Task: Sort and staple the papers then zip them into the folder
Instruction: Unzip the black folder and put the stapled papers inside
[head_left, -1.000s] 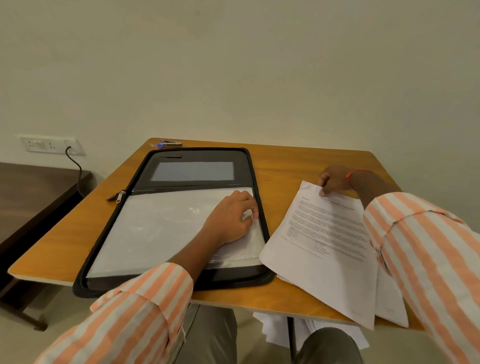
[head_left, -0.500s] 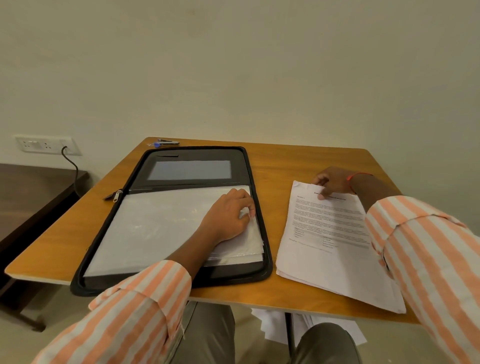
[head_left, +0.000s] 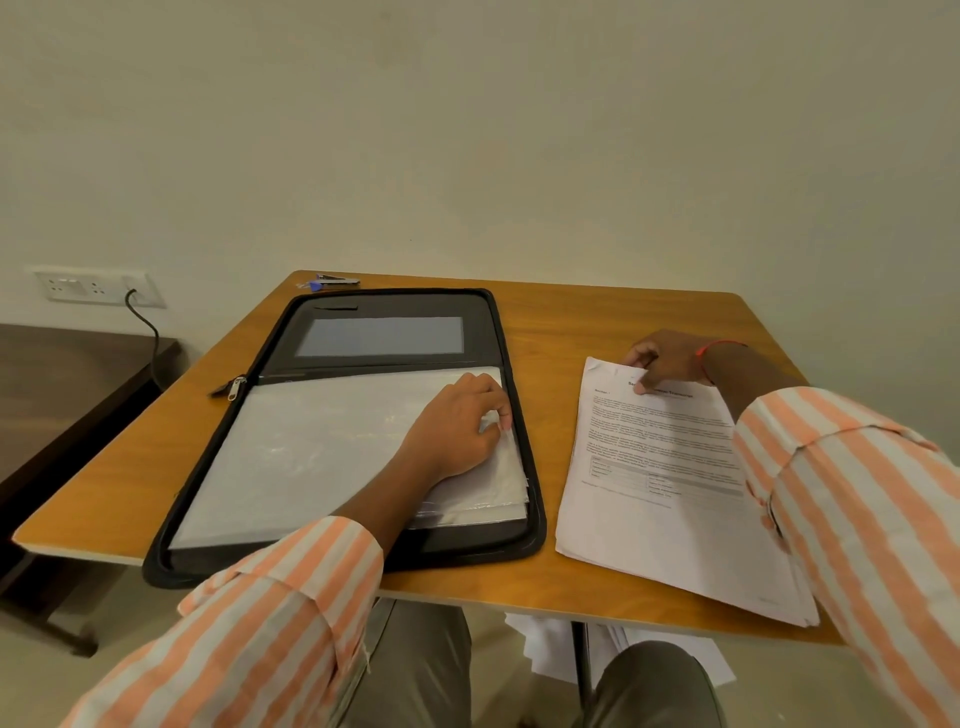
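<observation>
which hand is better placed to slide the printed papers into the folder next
Right. The right hand pinches the top of the printed papers beside the open folder; the left hand is busy gripping the plastic sleeves inside it.

A black zip-around fabric folder (head_left: 415, 304) lies open flat on the table (head_left: 597, 322), clear plastic sleeves (head_left: 311, 447) stacked inside; a stack of white printed papers (head_left: 660, 499) lies just right.
</observation>
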